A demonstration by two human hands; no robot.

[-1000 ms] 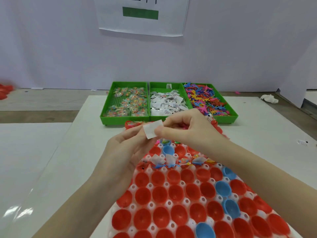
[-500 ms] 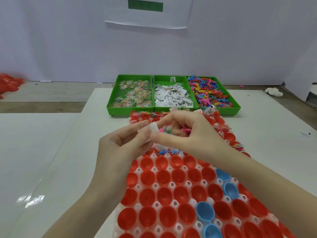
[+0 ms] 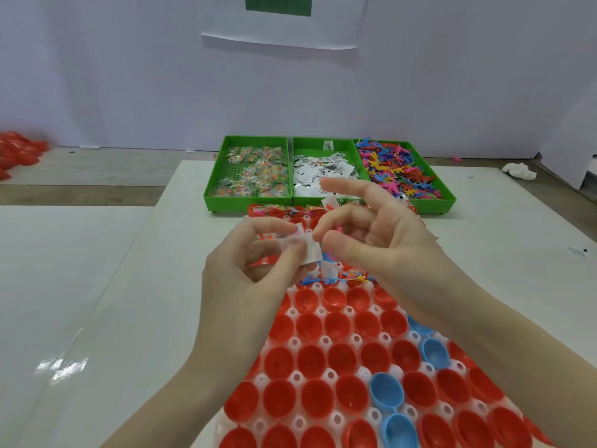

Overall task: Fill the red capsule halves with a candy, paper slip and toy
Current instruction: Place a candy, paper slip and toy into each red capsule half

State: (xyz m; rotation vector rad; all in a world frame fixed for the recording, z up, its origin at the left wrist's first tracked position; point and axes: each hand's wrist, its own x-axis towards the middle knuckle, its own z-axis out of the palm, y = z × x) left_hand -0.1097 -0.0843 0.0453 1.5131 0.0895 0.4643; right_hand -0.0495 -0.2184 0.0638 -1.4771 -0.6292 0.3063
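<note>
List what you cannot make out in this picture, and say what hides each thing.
- Print on the paper slip: head view, too small and covered by the left hand.
- Filled capsule halves: hidden behind the right hand.
- Wall sheet: cut by the top edge.

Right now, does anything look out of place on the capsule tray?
Yes: a few blue capsule halves sit among the red capsule halves on the right side. Also a crumpled white wad lies loose on the far right.

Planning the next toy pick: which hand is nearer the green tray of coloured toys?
Right. The right hand hovers just in front of the toy tray; the left hand sits further left, pinching the paper slip.
</note>
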